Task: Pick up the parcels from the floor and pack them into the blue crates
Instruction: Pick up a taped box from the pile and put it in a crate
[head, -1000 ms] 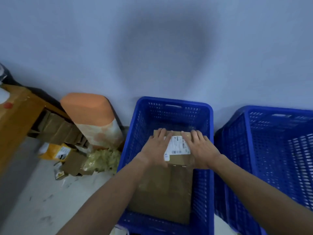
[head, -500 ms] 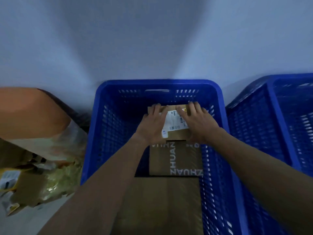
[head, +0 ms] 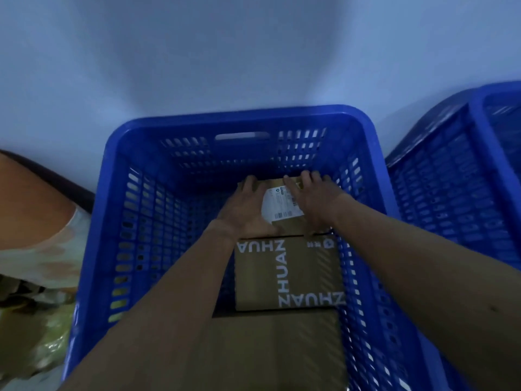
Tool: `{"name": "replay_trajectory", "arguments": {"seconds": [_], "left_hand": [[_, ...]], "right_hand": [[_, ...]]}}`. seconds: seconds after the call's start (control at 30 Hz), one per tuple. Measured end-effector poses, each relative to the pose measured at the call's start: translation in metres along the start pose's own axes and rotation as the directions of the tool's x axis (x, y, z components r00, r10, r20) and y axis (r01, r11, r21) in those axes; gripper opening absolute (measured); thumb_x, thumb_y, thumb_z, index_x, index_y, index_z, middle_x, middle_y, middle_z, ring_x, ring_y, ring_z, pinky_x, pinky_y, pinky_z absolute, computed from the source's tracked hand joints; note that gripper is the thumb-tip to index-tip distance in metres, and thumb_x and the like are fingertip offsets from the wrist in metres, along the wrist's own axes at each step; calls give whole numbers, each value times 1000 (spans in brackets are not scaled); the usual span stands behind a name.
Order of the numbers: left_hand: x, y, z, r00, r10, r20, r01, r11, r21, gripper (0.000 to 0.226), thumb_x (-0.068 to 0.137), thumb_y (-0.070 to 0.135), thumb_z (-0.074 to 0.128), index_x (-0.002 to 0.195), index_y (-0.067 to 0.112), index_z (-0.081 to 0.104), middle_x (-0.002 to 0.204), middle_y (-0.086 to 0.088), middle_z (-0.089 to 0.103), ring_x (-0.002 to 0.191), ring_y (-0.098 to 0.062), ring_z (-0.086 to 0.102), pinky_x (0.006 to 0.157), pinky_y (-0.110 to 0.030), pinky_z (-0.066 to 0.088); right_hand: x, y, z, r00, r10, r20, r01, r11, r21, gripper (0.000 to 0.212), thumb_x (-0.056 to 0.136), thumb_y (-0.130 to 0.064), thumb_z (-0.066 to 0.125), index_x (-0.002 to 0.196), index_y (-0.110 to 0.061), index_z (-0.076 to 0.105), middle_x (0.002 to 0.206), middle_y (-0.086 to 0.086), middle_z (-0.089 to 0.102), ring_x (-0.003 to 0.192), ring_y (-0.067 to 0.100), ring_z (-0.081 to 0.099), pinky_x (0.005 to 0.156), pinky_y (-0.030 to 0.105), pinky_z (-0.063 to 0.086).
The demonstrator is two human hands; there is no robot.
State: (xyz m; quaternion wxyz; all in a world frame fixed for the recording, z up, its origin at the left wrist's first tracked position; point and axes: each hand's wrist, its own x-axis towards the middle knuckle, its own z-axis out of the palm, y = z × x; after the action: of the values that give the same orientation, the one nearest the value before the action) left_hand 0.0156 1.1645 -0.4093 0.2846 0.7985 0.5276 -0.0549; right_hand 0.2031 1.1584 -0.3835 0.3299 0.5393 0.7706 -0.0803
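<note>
A small brown parcel (head: 287,224) with a white shipping label lies deep in the blue crate (head: 242,119), near its far wall. My left hand (head: 248,210) grips its left side and my right hand (head: 315,201) its right side, fingers curled over the far edge. Just in front of it lies a brown box printed ZHUAN (head: 287,275), and a larger plain cardboard box (head: 282,351) fills the near end of the crate. My forearms hide part of both boxes.
A second blue crate (head: 462,176) stands to the right, close against the first. On the left is an orange and white wrapped bundle (head: 31,221) with crumpled plastic-wrapped packages (head: 36,340) below it. A pale wall rises behind the crates.
Both hands have lowered the labelled parcel deeper into the crate, down to the level of the ZHUAN box. The camera has moved closer over the crate.
</note>
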Motion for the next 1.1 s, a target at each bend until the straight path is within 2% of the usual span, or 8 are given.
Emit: {"name": "replay_trajectory", "arguments": {"seconds": [0.2,0.33,0.47,0.57,0.63,0.83,0.97,1.1], "left_hand": [[-4,-1,28,999,-17,30,18,999,-42,106,74,68,71,157,24,21,160,-2,11,147,-22,12,117,-41,31],[-13,1,32,999,-6,51,8,999,-39,105,76,70,68,157,22,23,163,0,5,150,-21,6,120,-43,25],[-30,16,25,987,-62,148,63,998,1,99,82,73,58,159,29,15,166,6,-4,152,-20,-1,122,-38,12],[-48,38,6,974,-109,200,106,994,26,94,85,75,51,159,30,15,167,1,7,151,-25,13,120,-41,20],[-73,54,-3,964,-116,240,113,993,27,94,84,76,51,158,29,17,166,-1,14,149,-28,19,118,-42,25],[-159,110,-64,950,-193,244,190,981,38,100,80,79,52,158,27,18,162,-1,23,146,-28,26,114,-43,31],[-224,153,-112,959,-208,194,207,978,26,88,82,75,56,153,31,30,148,-7,42,130,-29,46,101,-41,41],[-279,200,-159,963,-226,148,215,973,85,83,85,73,54,150,25,36,139,-9,46,121,-30,52,98,-44,46]], "right_hand": [[8,-14,13,980,54,190,-80,988,131,118,79,-82,46,155,-18,-19,158,29,-16,146,47,-2,118,55,16],[4,-21,20,976,92,196,-125,978,168,113,82,-81,41,154,-20,-20,158,26,-22,147,45,-4,117,52,19],[-13,-28,12,965,97,244,-145,971,189,93,94,-61,45,157,-17,-8,161,25,-4,146,42,11,115,49,27],[-43,-26,-1,966,52,252,-113,966,233,68,98,-42,50,152,-13,22,150,18,34,133,35,40,104,46,42],[-75,-29,-11,958,15,286,-87,966,242,57,94,-37,56,143,-12,39,140,12,49,124,30,51,95,41,47],[-183,-23,-41,984,-29,174,-22,958,287,54,97,-21,46,147,-5,31,145,15,43,129,32,46,101,48,44],[-257,-7,-71,998,-42,47,25,947,319,59,93,-37,55,141,-7,35,138,16,47,125,31,49,102,45,44],[-326,12,-100,1000,-24,4,21,925,380,73,85,-50,66,137,-8,36,131,14,49,121,31,52,99,44,46]]}}
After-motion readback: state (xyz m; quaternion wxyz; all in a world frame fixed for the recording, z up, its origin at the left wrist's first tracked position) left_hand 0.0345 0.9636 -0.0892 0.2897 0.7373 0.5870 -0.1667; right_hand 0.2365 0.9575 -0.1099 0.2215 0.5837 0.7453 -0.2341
